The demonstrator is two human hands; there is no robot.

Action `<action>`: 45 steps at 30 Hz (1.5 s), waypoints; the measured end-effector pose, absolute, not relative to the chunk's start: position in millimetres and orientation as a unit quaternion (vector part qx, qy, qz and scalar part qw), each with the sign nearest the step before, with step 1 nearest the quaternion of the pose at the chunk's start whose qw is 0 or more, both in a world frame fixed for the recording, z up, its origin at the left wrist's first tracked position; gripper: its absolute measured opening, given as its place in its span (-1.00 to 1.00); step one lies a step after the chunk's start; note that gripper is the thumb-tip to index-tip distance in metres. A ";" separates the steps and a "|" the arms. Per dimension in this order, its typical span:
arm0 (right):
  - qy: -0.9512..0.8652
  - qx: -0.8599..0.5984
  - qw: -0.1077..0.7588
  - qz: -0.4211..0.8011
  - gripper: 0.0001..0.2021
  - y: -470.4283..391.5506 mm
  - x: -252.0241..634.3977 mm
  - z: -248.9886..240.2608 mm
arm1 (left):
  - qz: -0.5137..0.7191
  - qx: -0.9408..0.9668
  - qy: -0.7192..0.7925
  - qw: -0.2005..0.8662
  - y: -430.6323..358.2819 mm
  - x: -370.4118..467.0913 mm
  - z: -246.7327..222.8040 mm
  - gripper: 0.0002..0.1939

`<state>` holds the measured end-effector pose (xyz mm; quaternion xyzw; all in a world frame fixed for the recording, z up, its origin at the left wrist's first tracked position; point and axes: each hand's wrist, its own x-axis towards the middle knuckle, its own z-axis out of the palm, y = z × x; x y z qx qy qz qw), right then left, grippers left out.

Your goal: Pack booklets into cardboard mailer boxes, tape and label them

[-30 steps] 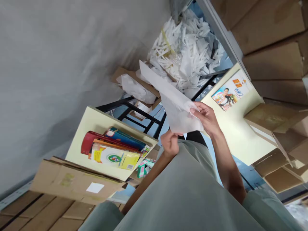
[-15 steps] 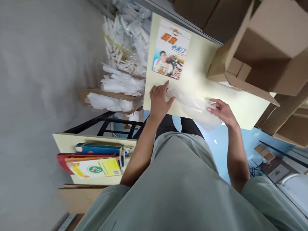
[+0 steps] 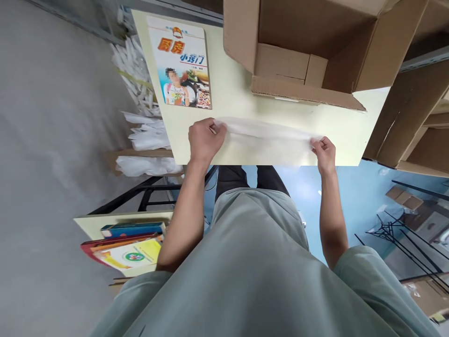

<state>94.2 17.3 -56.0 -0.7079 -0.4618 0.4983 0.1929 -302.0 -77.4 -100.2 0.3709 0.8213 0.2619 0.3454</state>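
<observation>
A thin, translucent white plastic bag (image 3: 268, 135) stretches between my two hands above the front of the pale yellow table (image 3: 235, 100). My left hand (image 3: 206, 139) pinches its left end, fingers closed. At the other end, my right hand (image 3: 324, 152) grips the bag's corner between thumb and fingers. Beyond my left hand, a book (image 3: 184, 70) with orange and blue Chinese lettering lies flat, cover up. Its cover shows a person and food.
An open cardboard box (image 3: 280, 86) stands at the table's back right. Bundles of white plastic (image 3: 149, 133) are stacked left of the table. Several books (image 3: 131, 252) lie on a lower board (image 3: 91, 222) at the left. More cardboard boxes (image 3: 393, 126) stand on the right.
My left hand has closed on the bag's left end, and the bag is now drawn straighter between both hands. The view has shifted, so the book and box appear farther left.
</observation>
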 end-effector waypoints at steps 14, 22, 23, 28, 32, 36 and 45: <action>-0.773 -0.573 0.005 0.273 -0.37 -22.2 0.0 -76.6 | 0.328 0.509 0.697 0.383 -77.8 -213.8 -102.5 -0.27; -0.789 -0.545 -0.092 0.268 -0.28 -18.5 -31.9 -111.8 | 0.284 0.519 0.683 0.429 -69.4 -193.1 -128.1 -0.21; -0.791 -0.543 -0.093 0.266 -0.28 -18.1 -29.0 -112.1 | 0.284 0.517 0.685 0.427 -72.9 -196.1 -128.7 -0.19; -0.786 -0.558 -0.082 0.253 -0.28 -24.0 -39.8 -95.5 | 0.268 0.506 0.715 0.401 -91.0 -214.9 -121.8 -0.15; -0.807 -0.518 -0.055 0.278 -0.31 -23.6 -98.6 -72.4 | 0.280 0.444 0.784 0.332 -95.2 -274.6 -117.9 -0.13; -0.833 -0.433 -0.044 0.343 -0.35 -12.8 -186.3 -64.9 | 0.330 0.355 0.839 0.246 -86.9 -367.5 -126.8 -0.24; -0.792 -0.483 -0.041 0.371 -0.35 -12.5 -269.7 -88.2 | 0.414 0.155 0.823 0.357 -34.9 -439.3 -165.0 -0.62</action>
